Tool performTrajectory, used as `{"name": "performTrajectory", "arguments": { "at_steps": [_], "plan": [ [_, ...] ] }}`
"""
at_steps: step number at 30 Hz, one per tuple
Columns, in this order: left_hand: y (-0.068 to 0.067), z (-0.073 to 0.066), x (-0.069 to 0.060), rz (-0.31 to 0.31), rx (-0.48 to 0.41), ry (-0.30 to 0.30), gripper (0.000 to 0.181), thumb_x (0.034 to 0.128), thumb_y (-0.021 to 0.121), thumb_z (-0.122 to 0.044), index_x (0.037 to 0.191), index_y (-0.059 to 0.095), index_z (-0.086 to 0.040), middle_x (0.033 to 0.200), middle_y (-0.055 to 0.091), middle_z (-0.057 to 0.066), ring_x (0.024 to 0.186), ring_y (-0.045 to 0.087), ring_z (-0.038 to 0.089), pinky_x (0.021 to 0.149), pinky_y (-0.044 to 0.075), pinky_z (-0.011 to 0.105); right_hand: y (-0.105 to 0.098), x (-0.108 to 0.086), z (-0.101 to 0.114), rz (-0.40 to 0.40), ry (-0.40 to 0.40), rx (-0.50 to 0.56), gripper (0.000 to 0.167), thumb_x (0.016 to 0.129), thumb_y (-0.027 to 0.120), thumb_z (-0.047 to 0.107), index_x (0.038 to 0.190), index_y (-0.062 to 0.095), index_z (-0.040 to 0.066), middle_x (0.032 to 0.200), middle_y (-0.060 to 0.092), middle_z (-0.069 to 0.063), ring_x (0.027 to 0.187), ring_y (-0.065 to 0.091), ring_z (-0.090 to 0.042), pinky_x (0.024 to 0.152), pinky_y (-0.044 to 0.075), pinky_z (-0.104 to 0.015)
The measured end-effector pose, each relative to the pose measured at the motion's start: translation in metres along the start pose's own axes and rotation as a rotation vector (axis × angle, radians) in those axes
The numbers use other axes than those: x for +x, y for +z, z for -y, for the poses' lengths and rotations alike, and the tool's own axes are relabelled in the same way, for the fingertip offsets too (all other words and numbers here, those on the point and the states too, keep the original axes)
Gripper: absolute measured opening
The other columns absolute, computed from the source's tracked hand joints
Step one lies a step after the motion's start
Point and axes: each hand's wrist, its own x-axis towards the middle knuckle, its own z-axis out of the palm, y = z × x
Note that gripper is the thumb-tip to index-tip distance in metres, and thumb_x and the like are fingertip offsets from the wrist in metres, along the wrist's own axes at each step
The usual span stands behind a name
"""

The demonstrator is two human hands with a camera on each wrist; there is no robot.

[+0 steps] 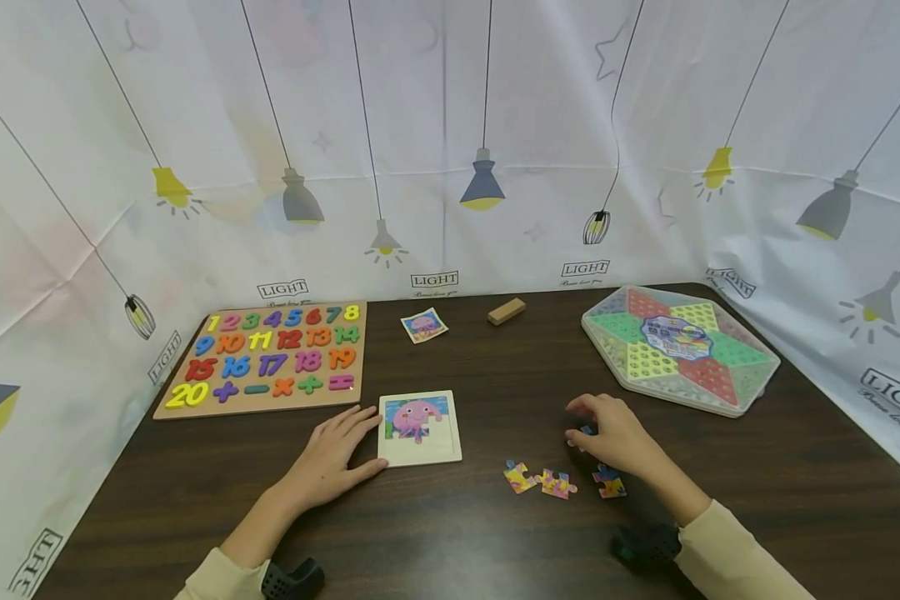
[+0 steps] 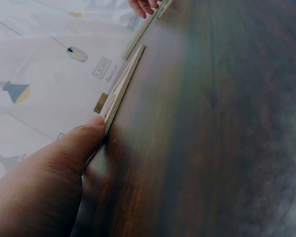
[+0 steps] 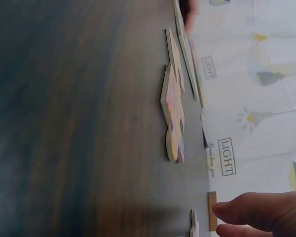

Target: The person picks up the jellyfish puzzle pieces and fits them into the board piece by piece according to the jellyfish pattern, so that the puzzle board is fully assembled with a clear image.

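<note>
Nearest to the camera are two black wrist devices (image 1: 292, 579), one at each wrist. The left hand (image 1: 325, 467) has its fingers spread and nearly straight; it touches the left edge of the puzzle board (image 1: 420, 460) but does not close around it. This board lies near the middle of the table (image 1: 450, 533), partly filled with a pink octopus picture (image 1: 417, 414). To its right, the right hand (image 1: 618, 437) is loosely bent above a blue puzzle piece (image 1: 588, 430), with a clear gap between thumb and index fingertip; nothing looks held, but whether hidden fingers touch the piece, I cannot tell. Three more pieces (image 1: 557, 485) lie on the near side. The thin piece could slip away if the fingertips meet it badly, and a lowered wrist could drag its neighbour. Sideways pressure from the left hand may slide the board
</note>
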Motion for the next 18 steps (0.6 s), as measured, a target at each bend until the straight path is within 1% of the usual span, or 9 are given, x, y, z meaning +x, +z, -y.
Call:
{"name": "performTrajectory", "arguments": {
  "at_steps": [5, 10, 18],
  "plan": [
    [0.000, 0.000, 0.000, 0.005, -0.002, -0.001, 0.072, 0.0845, 0.048, -0.061, 0.140, 0.040, -0.016, 0.145, 0.033, 0.006, 0.134, 0.024, 0.029, 0.100, 0.021, 0.056, -0.003, -0.007, -0.003, 0.020, -0.005, -0.020, 0.032, 0.079, 0.071, 0.020, 0.102, 0.063, -0.001, 0.093, 0.061, -0.013, 0.087, 0.054, -0.032, 0.072, 0.044, -0.047],
    [0.000, 0.000, 0.000, 0.004, -0.004, -0.002, 0.072, 0.0844, 0.048, -0.061, 0.140, 0.040, -0.016, 0.145, 0.033, 0.006, 0.134, 0.024, 0.029, 0.100, 0.020, 0.057, -0.006, -0.013, -0.006, 0.038, -0.008, -0.041, 0.037, 0.077, 0.073, 0.023, 0.102, 0.063, -0.002, 0.096, 0.061, -0.013, 0.092, 0.052, -0.034, 0.077, 0.041, -0.051],
    [0.001, 0.001, 0.001, 0.004, 0.009, 0.000, 0.072, 0.0841, 0.048, -0.062, 0.140, 0.040, -0.017, 0.145, 0.033, 0.005, 0.134, 0.024, 0.029, 0.100, 0.021, 0.057, -0.006, -0.017, -0.010, 0.020, -0.009, -0.053, 0.033, 0.074, 0.075, 0.021, 0.098, 0.064, 0.001, 0.089, 0.060, -0.008, 0.086, 0.051, -0.029, 0.074, 0.039, -0.047]
  ]
}}
